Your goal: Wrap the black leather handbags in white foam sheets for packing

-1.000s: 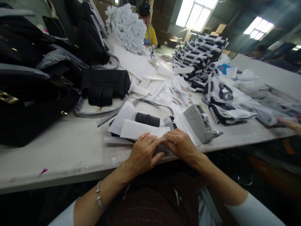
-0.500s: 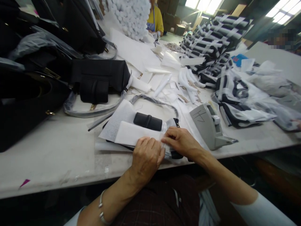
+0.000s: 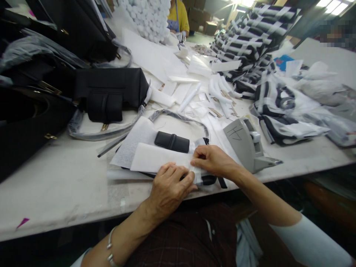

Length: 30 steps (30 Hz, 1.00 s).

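Left hand (image 3: 169, 189) curls palm-down, grip unclear, while right hand (image 3: 211, 160) pinches the end of the white sheet (image 3: 155, 158).

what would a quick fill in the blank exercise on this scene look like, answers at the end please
The left hand and right hand are at the ____ end of the white strip. The small folded piece just beyond that strip is ____ in colour. A silver bracelet is worn on the person's ____ arm. The co-worker near the bundle of white rolls wears a ____ top.

Missing words: right; black; left; yellow
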Available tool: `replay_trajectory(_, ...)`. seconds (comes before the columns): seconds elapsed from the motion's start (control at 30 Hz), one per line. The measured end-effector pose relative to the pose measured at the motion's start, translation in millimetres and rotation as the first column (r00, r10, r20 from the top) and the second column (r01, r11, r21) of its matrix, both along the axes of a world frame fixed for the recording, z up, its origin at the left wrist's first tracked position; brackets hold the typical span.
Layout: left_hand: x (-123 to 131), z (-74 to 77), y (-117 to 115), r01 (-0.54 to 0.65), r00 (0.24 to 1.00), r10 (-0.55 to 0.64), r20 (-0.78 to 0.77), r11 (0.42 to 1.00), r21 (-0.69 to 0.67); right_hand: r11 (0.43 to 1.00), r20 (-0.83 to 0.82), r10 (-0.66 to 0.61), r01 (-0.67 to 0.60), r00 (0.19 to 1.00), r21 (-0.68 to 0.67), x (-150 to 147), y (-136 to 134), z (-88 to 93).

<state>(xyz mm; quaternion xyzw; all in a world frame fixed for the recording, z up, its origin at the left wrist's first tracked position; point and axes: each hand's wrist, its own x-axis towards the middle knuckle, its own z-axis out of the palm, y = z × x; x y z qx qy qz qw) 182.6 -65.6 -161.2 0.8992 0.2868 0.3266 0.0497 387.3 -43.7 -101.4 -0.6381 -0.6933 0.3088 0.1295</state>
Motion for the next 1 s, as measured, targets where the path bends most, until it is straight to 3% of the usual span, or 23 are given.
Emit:
replay_trajectory(0.13, -7.7, -1.6, 0.4, 0.065, 0.998, -0.066, 0.021, 0.996, 0.06, 0.996, -0.094, -0.027, 0.019, 0.995, -0.085, 5.6, 1.6, -4.2)
replay_trajectory(0.3, -11.5, -2.3, 1.7, 0.146, 0.988, -0.143, -0.055, 0.988, 0.056, 0.995, -0.017, -0.053, 0.051, 0.998, -0.085, 3.0, 4.1, -5.7)
replay_trajectory(0.43, -9.3, -2.6, -0.2, 0.134, 0.988, -0.136, -0.078, 0.991, -0.021, 0.999, 0.088, -0.042, 0.041, 0.995, 0.017, -5.5, 1.9, -7.3)
replay_trajectory(0.53, -7.2, -2.1, -2.7, 0.102, 0.991, -0.106, -0.082, 0.993, -0.052, 0.982, 0.191, -0.087, 0.051, 0.978, 0.184, -10.2, -2.2, -8.5)
replay_trajectory(0.6, -6.6, -2.1, -3.7, 0.092, 0.991, -0.098, -0.092, 0.994, -0.061, 0.946, 0.227, -0.161, 0.084, 0.961, 0.313, -6.9, -8.0, -4.8)
replay_trajectory(0.7, -6.8, -2.7, -3.9, 0.086, 0.99, -0.092, -0.104, 0.995, -0.057, 0.861, 0.144, -0.321, 0.225, 0.936, 0.456, 17.9, -26.2, 12.1)
replay_trajectory(0.83, -7.0, -2.7, -3.7, 0.091, 0.993, -0.093, -0.069, 0.995, -0.029, 0.668, 0.078, -0.611, 0.461, 0.787, 0.584, 89.4, -63.4, 43.4)
replay_trajectory(0.9, -7.0, -2.4, -3.8, 0.093, 0.994, -0.094, -0.056, 0.995, -0.03, 0.589, 0.063, -0.74, 0.6, 0.67, 0.541, 127.7, -79.4, 52.3)
replay_trajectory(1.0, -6.7, -3.1, -2.7, 0.1, 0.994, -0.1, -0.041, 0.995, -0.013, 0.548, -0.02, -0.822, 0.801, 0.568, 0.242, 166.9, -91.5, 49.1)
